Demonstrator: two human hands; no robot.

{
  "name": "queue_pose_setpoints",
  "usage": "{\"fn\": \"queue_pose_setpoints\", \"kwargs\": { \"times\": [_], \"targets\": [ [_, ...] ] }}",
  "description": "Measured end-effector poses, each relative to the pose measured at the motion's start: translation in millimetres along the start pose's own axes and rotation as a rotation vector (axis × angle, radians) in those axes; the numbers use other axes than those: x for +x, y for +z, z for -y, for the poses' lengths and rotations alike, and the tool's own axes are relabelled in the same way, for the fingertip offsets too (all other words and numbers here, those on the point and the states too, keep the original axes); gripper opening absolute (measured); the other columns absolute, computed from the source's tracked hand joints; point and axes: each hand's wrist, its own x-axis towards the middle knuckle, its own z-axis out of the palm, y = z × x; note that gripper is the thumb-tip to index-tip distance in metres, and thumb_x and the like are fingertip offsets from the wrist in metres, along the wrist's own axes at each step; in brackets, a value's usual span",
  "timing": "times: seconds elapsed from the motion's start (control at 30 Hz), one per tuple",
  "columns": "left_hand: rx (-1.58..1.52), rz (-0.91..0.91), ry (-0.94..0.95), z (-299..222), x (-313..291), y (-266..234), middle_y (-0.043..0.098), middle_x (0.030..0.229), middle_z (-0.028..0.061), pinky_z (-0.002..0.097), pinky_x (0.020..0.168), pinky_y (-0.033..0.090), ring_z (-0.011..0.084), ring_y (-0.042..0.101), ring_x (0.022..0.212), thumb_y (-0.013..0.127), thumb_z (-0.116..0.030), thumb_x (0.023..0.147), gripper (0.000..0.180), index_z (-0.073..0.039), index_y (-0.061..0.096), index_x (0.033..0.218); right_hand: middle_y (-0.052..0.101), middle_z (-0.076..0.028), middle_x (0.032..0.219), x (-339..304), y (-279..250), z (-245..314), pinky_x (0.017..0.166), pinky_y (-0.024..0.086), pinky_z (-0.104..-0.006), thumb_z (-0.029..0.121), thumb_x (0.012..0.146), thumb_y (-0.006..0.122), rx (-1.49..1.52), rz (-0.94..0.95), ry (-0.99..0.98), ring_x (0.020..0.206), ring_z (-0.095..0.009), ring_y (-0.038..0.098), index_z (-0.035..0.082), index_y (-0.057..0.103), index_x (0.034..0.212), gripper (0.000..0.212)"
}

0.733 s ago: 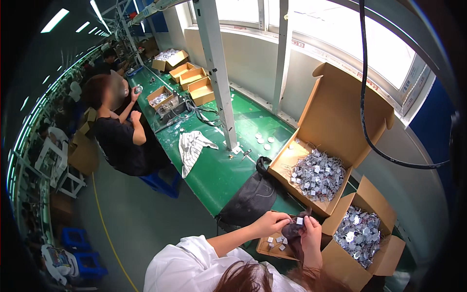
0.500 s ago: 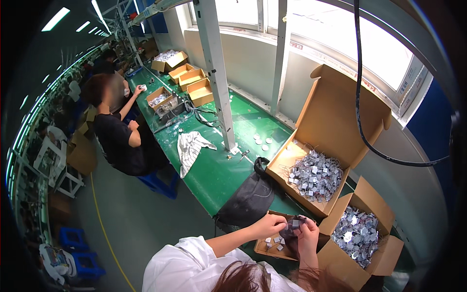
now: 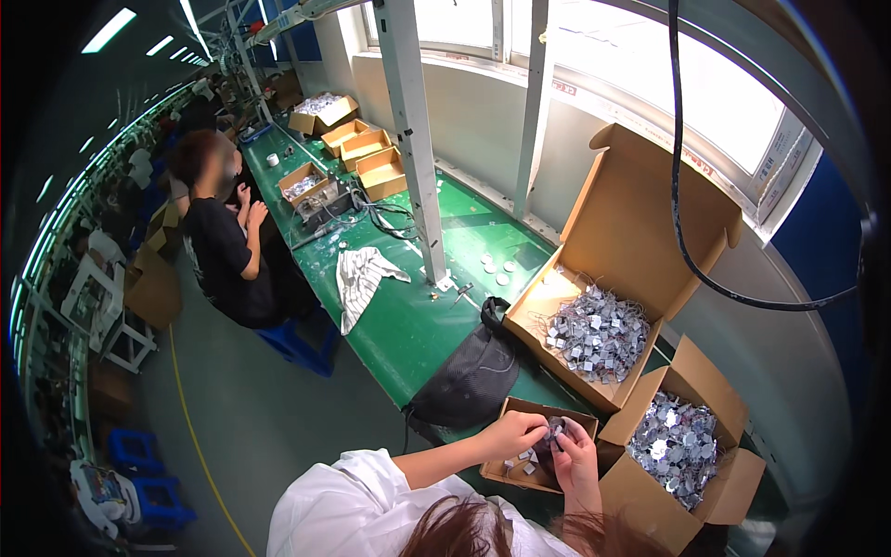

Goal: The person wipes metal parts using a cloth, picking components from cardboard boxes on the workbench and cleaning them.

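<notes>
Above a small cardboard tray (image 3: 492,469), my left hand (image 3: 520,433) and my right hand (image 3: 577,457) come together. Between them is a small silvery part (image 3: 558,427) with something dark around it; its exact kind is too small to make out. My right hand grips it from the right side, fingers curled. Thumb and forefinger of my left hand pinch at its left edge. Below the hands, several small square silvery pieces (image 3: 529,467) lie in the tray, partly hidden by my right hand and a dark shape.
An open carton (image 3: 580,395) of silvery square parts with thin wires stands ahead. Right of the tray is a carton (image 3: 733,408) of shiny metal pieces. A black mesh bag (image 3: 469,385), striped cloth (image 3: 362,278) and post (image 3: 413,139) occupy the green bench. A co-worker (image 3: 227,241) sits left.
The silvery part between my hands has turned and my right hand has shifted slightly left. The co-worker's outstretched hand has drawn back, leaving a white object on the bench.
</notes>
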Motion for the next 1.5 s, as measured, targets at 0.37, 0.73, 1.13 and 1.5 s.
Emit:
{"fn": "queue_pose_setpoints", "kwargs": {
  "times": [0.37,0.73,1.13,1.5],
  "targets": [
    [-0.028,-0.062,0.006,-1,-8,3,0.056,0.068,0.0139,0.0291,0.059,0.042,0.0207,0.053,0.060,0.050,-0.014,0.081,0.016,0.001,0.056,0.083,0.059,-0.008,0.084,6,-14,-11,0.064,0.051,-0.0226,-0.002,0.080,0.052,-0.042,-0.040,-0.055,0.075,-0.014,0.058,-0.002,0.055,0.092,0.013],
    [0.041,0.075,0.079,-6,-22,4,0.055,0.066,0.0155,0.0305,0.056,0.042,0.0245,0.054,0.058,0.052,-0.013,0.080,0.014,0.001,0.056,0.081,0.057,-0.006,0.074,1,-21,-14,0.062,0.047,-0.0249,0.002,0.078,0.056,-0.173,-0.005,-0.032,0.066,-0.013,0.057,-0.001,0.055,0.079,0.003],
    [-0.076,0.044,0.014,-58,-17,-26,0.051,0.059,0.0042,0.0209,0.050,0.036,0.0068,0.045,0.054,0.049,-0.008,0.082,0.013,0.002,0.057,0.080,0.060,-0.004,0.074,1,-9,28,0.056,0.048,-0.0182,0.007,0.077,0.062,-0.130,-0.136,-0.228,0.065,-0.009,0.057,0.000,0.058,0.080,0.009],
    [-0.379,0.085,-0.070,-51,-30,-26,0.044,0.059,-0.0059,0.0166,0.045,0.025,0.0003,0.033,0.052,0.048,-0.009,0.084,0.014,0.002,0.057,0.083,0.058,-0.009,0.092,-34,9,28,0.069,0.052,-0.0239,0.015,0.087,0.047,0.094,-0.028,-0.003,0.080,-0.014,0.059,0.000,0.052,0.100,0.021]
  ]
}}
